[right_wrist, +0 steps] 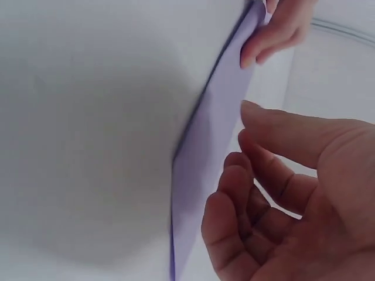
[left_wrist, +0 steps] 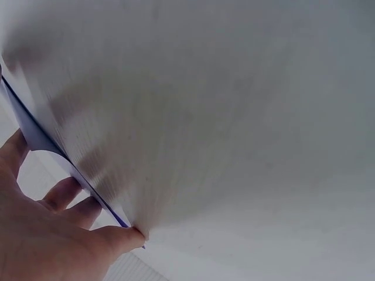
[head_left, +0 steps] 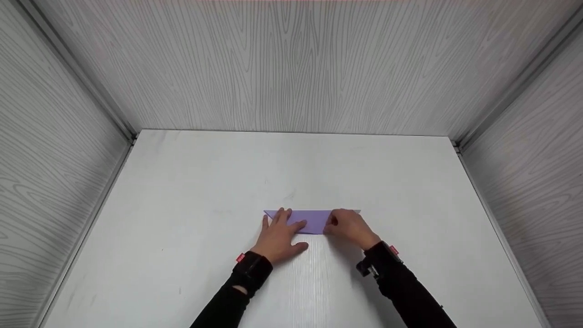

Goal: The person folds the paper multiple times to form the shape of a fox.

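A folded sheet of purple paper (head_left: 311,222), long and narrow with pointed ends, lies on the white table. My left hand (head_left: 277,237) rests over its left part with the fingers spread, and the thumb lies on the table below its near edge. In the left wrist view the fingers of the left hand (left_wrist: 64,228) reach along the paper's bowed edge (left_wrist: 44,137). My right hand (head_left: 350,227) has its fingers curled and pinches the near edge toward the right end. The right wrist view shows the right hand's thumb and forefinger (right_wrist: 258,149) close together at the paper's edge.
The white tabletop (head_left: 191,182) spreads around the paper. Grey wood-grain panels stand on three sides: the back panel (head_left: 291,68), the left panel (head_left: 54,159) and the right panel (head_left: 533,159). Black wrist straps and dark sleeves cover the forearms.
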Demonstrator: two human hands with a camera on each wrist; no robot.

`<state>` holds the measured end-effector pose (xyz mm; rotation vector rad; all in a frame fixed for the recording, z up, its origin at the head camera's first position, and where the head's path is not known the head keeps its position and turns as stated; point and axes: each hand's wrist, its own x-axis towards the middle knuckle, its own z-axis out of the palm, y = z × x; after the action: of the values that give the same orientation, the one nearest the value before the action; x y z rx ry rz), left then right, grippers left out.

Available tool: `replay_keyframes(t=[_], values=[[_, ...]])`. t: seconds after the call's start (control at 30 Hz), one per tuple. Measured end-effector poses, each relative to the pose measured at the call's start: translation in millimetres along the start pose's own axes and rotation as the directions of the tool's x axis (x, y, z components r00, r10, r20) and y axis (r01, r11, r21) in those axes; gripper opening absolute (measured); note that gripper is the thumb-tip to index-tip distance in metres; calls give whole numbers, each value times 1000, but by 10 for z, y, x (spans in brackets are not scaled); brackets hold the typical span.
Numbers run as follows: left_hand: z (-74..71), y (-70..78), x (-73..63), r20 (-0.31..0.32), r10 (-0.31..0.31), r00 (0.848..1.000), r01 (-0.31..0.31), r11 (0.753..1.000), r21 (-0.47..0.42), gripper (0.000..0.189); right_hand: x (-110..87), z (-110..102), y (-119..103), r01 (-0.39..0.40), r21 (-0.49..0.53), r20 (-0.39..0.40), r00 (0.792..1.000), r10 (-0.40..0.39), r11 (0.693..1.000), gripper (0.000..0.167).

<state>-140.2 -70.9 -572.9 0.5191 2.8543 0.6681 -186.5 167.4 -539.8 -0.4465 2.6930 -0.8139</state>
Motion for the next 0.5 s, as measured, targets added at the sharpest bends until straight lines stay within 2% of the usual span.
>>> replay_keyframes(t=[0.23, 0.5], values=[[-6, -5, 0, -12, 3, 1000, -3, 1000, 21, 62, 69, 135, -91, -47, -9, 15, 999, 47, 999, 13], [4, 28, 16, -41, -4, 999, 5, 1000, 31, 60, 99, 149, -155, -100, -114, -2, 995, 101, 988, 24]])
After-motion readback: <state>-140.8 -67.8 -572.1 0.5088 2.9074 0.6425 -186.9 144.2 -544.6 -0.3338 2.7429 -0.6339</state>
